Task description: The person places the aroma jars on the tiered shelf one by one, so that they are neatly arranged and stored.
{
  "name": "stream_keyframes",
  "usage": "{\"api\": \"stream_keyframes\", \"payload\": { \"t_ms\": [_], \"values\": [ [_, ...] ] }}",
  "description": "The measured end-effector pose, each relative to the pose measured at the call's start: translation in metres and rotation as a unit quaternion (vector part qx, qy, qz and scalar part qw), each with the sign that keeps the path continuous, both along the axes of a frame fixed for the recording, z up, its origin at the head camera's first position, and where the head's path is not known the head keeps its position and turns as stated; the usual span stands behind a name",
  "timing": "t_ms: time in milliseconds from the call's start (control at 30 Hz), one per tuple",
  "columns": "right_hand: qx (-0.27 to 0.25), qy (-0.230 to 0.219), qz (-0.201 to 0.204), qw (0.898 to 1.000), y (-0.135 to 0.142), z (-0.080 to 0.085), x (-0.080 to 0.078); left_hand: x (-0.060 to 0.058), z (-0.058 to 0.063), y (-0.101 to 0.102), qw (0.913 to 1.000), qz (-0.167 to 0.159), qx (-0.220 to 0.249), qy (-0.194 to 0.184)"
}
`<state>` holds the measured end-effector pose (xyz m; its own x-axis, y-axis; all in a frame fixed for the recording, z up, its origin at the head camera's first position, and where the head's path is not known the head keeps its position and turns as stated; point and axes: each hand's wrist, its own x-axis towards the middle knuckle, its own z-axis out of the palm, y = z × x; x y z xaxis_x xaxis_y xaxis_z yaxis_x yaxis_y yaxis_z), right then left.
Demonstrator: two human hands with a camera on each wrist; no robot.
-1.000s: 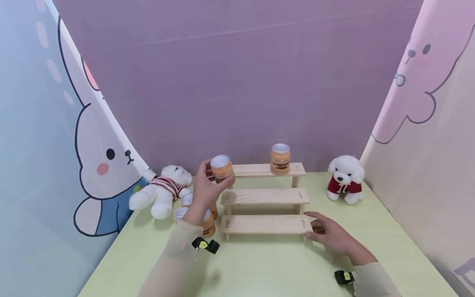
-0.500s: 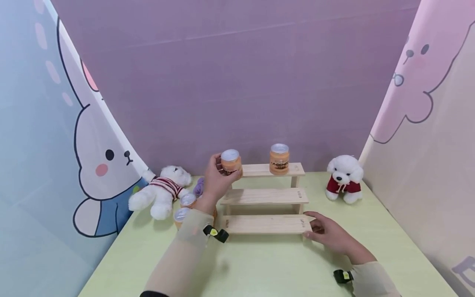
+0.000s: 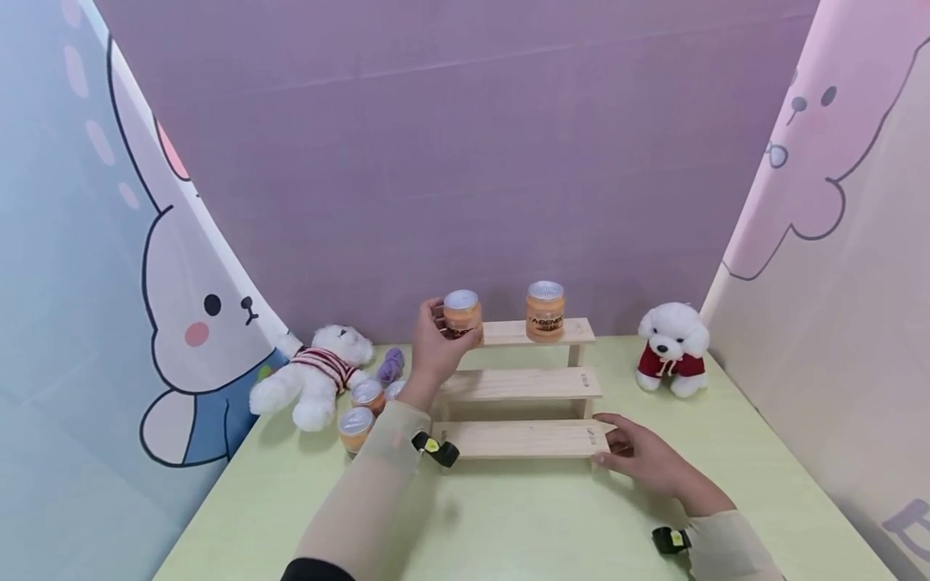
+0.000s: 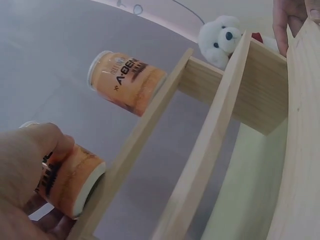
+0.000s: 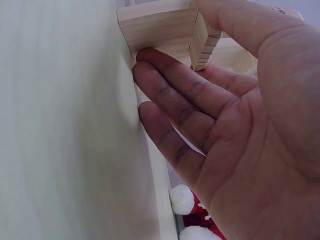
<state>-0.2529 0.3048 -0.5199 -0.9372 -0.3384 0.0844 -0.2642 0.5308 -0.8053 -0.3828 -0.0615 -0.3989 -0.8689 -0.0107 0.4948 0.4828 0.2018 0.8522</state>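
At frame centre, the left hand (image 3: 439,350) pinches an orange printed can (image 3: 462,311), presumably light, rigid and smooth, best gripped mid-height, at the wooden rack's top step (image 3: 504,332), while the right hand (image 3: 645,458), lower right, pinches the bottom step (image 3: 523,439).

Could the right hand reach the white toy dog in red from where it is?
Probably yes: in the head view nothing stands between the right hand and the toy dog, though it would first have to release the wooden shelf.
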Motion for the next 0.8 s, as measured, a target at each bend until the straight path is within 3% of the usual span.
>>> {"api": "stream_keyframes", "payload": {
  "t_ms": [167, 433, 800],
  "values": [
    [0.004, 0.002, 0.0, 1.0, -0.0005, 0.0007, -0.0004, -0.0035, -0.0031, 0.0062, 0.9999, 0.008, 0.008, 0.0],
    [0.002, -0.005, -0.004, 1.0, -0.0019, 0.0, 0.0014, 0.0034, 0.0, 0.0074, 0.9977, 0.042, -0.045, -0.028],
    [-0.002, -0.008, 0.004, 1.0, -0.0007, -0.001, -0.0006, 0.0036, 0.0007, 0.0042, 0.9961, 0.01, -0.08, -0.036]
  ]
}}
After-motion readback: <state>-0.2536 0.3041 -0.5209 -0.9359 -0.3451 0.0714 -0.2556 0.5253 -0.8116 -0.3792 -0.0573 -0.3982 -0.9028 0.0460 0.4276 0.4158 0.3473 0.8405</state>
